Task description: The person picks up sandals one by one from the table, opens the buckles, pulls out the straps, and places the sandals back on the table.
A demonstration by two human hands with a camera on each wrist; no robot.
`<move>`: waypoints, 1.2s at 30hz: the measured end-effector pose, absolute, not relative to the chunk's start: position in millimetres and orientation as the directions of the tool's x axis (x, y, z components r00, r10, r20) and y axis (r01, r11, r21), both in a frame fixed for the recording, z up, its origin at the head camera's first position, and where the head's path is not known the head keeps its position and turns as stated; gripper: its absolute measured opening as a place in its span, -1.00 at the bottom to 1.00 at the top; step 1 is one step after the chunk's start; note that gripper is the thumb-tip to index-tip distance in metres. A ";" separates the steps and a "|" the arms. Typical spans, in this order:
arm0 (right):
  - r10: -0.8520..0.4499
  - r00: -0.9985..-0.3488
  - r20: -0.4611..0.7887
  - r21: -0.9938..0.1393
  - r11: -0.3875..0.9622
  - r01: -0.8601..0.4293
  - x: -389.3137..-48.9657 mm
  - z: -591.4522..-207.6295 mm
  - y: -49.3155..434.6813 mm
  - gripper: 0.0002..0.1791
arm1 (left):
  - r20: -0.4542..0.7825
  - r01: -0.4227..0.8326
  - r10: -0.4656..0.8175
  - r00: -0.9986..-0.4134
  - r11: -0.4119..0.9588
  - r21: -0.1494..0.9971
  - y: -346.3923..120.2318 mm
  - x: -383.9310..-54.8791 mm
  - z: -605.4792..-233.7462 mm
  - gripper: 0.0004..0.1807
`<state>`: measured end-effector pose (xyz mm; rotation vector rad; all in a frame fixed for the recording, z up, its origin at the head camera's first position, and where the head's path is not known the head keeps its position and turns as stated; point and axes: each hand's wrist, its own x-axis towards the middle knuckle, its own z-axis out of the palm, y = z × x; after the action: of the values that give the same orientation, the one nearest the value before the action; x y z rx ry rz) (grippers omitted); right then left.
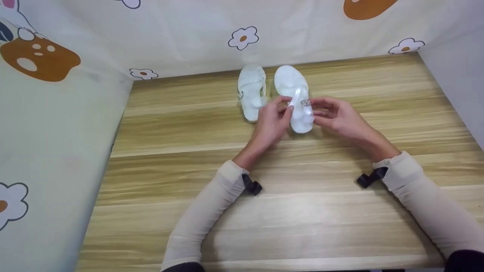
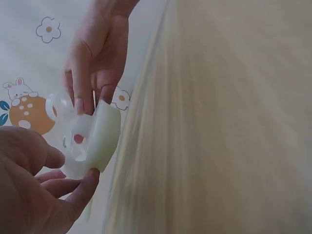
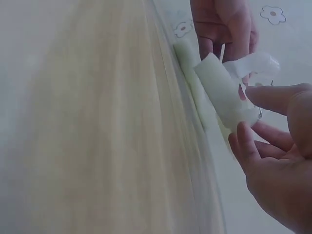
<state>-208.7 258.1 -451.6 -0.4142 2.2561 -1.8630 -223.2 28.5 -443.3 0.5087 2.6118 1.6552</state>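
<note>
Two white sandals are at the back of the wooden table. The right-hand sandal (image 1: 290,81) has a glossy strap (image 1: 297,97) and a small silvery buckle (image 1: 305,102). My left hand (image 1: 273,119) grips its left side, fingertips at the strap. From the right, my right hand (image 1: 340,117) holds the sandal near the buckle, thumb and fingers around its edge. In the left wrist view the thick pale sole (image 2: 105,136) shows between both hands. Beside my left hand stands the other sandal (image 1: 251,81), sole down, its strap looped up at the side.
The wooden tabletop (image 1: 295,219) stretches in front of the sandals. A pale curtain (image 1: 189,41) printed with flowers rises right behind them, and a patterned wall (image 1: 56,151) borders the left side. Black wrist-camera mounts (image 1: 252,185) stick out from both cuffs.
</note>
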 end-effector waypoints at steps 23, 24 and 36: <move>-0.257 -0.966 -0.014 -0.959 0.277 -0.060 -255.9 -470.3 268.1 -0.43 | 0.186 0.240 0.156 -0.970 0.509 0.827 62.9 -258.0 -465.7 -0.66; -0.262 -0.965 -0.011 -0.956 0.286 -0.067 -256.7 -470.6 268.7 -0.44 | 0.178 0.235 0.160 -0.971 0.493 0.838 62.9 -258.7 -466.1 -0.66; -0.263 -0.965 -0.005 -0.947 0.311 -0.080 -257.8 -466.2 270.8 -0.44 | 0.161 0.230 0.191 -0.968 0.434 0.871 62.0 -258.8 -461.6 -0.55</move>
<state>-257.8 270.8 -466.2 -0.3188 2.4108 -1.7273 -258.8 62.0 -461.6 0.3957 2.6923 1.6442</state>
